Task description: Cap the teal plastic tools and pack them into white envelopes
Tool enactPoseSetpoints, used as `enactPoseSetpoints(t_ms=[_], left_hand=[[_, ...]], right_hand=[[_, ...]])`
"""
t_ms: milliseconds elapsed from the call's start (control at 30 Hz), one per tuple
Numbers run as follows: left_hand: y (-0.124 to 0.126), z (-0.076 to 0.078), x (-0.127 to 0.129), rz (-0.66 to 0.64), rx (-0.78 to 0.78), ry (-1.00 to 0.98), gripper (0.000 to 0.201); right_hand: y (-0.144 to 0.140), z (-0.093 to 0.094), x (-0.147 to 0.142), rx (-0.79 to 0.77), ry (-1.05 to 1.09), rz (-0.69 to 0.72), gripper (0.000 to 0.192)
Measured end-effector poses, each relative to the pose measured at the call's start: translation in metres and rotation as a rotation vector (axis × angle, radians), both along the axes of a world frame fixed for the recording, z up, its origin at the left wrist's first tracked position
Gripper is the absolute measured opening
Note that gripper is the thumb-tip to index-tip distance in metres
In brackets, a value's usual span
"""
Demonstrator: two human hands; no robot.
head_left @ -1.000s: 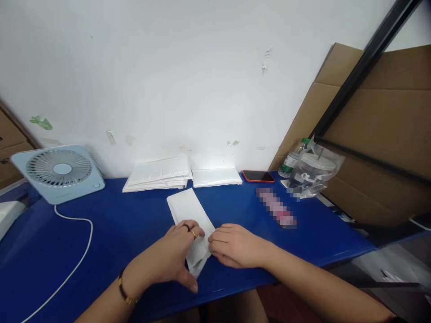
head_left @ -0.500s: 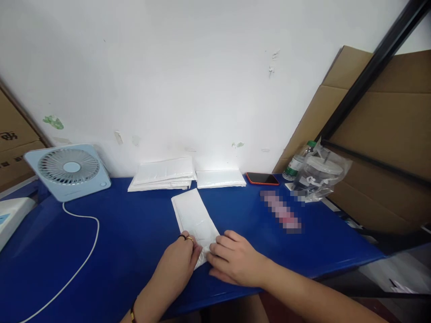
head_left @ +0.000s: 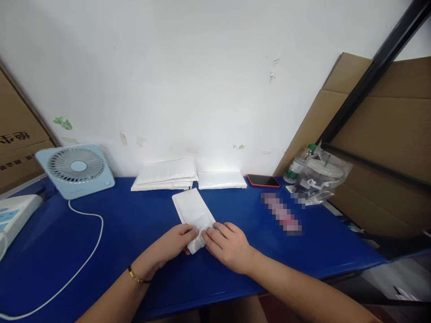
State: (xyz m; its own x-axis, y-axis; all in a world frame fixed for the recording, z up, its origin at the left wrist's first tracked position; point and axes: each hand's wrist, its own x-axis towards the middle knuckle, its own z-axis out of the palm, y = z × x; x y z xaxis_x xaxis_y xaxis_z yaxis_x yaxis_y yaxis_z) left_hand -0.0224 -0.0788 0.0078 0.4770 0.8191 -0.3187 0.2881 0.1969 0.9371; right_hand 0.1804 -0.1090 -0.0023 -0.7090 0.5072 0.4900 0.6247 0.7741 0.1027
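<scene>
A flat white mailer envelope [head_left: 194,207] lies at a slant on the blue table, its near end folded over and crinkled. My left hand [head_left: 179,237] grips the left edge of that end, thumb on top and fingers partly hidden beneath. On the right side my right hand [head_left: 229,246] holds the folded part with bent fingers, its thumb hidden. Beyond them, a stack of similar white envelopes [head_left: 163,172] rests against the wall. A smaller white stack [head_left: 222,179] sits just to its right.
A light blue fan [head_left: 78,168] with a white cable [head_left: 97,242] stands at the left, near a white device [head_left: 20,215]. To the right are a phone [head_left: 263,180], a blurred-out pink item [head_left: 281,213], a green-capped bottle [head_left: 298,168] and a bagged cup [head_left: 321,177]. Cardboard [head_left: 387,157] leans behind.
Both hands have moved slightly up the envelope, away from the table's front edge, and its near end is folded further over. My left wrist has turned flatter. The view has shifted slightly.
</scene>
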Motion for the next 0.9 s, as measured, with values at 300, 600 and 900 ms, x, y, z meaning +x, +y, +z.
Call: enactPoseSetpoints(t_ms=[300, 600, 900], left_hand=[[0.027, 0.029, 0.001, 0.381, 0.031, -0.463, 0.027], [0.05, -0.004, -0.009, 0.492, -0.322, -0.615, 0.02], [0.053, -0.005, -0.014, 0.505, -0.362, -0.626, 0.02]], right_hand=[[0.034, 0.04, 0.054, -0.216, 0.728, -0.279, 0.021], [0.146, 0.035, 0.13, -0.657, 1.387, -0.584, 0.031], [0.202, 0.022, 0.113, -0.57, 1.045, -0.851, 0.017]])
